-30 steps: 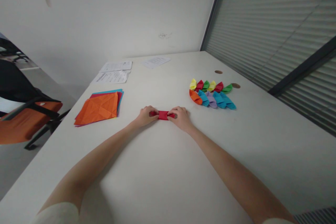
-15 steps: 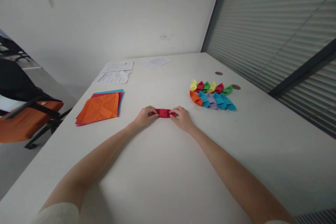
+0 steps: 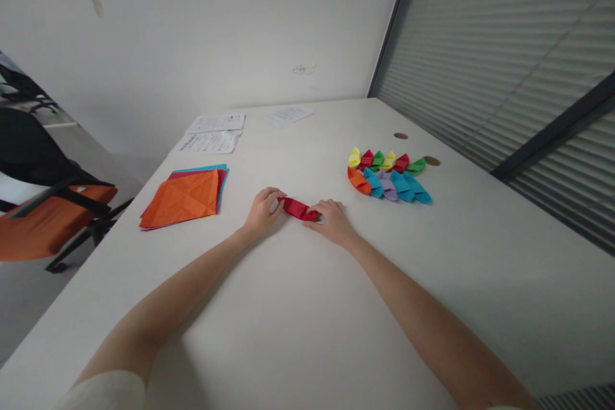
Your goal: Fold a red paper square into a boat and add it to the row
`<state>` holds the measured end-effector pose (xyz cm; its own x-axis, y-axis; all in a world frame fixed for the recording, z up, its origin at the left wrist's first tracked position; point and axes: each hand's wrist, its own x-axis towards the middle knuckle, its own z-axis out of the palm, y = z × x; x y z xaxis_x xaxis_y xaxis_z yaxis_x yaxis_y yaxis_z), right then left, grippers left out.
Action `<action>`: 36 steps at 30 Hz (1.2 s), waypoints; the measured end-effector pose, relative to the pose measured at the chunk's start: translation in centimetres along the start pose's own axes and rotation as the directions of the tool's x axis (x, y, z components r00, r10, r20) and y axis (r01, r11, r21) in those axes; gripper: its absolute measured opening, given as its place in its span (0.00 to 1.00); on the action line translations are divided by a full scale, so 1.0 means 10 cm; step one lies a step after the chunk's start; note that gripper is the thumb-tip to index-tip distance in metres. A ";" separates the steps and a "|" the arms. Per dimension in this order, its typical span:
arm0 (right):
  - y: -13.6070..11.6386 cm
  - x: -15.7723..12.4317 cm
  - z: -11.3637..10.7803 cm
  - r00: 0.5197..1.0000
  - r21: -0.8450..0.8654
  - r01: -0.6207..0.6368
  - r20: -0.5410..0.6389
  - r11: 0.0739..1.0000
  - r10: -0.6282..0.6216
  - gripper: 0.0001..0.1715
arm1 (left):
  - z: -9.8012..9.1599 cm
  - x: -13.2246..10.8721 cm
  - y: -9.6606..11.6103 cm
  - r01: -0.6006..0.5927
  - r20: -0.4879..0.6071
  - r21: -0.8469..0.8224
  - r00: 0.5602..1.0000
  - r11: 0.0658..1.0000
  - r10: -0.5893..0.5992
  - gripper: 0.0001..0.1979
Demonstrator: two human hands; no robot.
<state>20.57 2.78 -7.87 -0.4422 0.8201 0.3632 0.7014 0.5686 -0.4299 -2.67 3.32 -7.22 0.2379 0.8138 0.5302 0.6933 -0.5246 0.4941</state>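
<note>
A white bench (image 3: 307, 333) fills most of the view, with an orange chair (image 3: 43, 218) off its left edge. On its left part lies a stack of coloured sheets (image 3: 182, 197), orange on top, and printed papers (image 3: 211, 134) lie farther back. To the right sit two rows of folded paper pieces (image 3: 387, 173). Near the middle, the left hand (image 3: 262, 211) and right hand (image 3: 331, 221) hold a folded red paper (image 3: 296, 208), the fingers of each pinching one end.
</note>
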 end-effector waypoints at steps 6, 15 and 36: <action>0.00 0.00 -0.02 0.989 0.166 0.149 -0.038 0.975 -0.145 0.11 | 0.01 -0.01 0.02 -0.052 0.166 0.094 0.985 0.994 0.036 0.16; -0.07 0.00 -0.01 0.965 0.230 0.206 -0.211 0.951 -0.158 0.15 | 0.04 -0.01 -0.03 -0.059 0.242 -0.037 0.968 0.998 0.067 0.22; -0.14 -0.01 -0.05 0.965 0.051 0.196 -0.187 0.979 -0.183 0.11 | 0.11 0.00 -0.01 0.124 0.005 -0.335 0.992 0.934 -0.130 0.18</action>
<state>19.94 1.90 -6.88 -0.4509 0.6753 0.5837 0.5715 0.7207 -0.3924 -1.93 3.64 -8.01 0.1493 0.8762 0.4583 0.4492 -0.4730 0.7579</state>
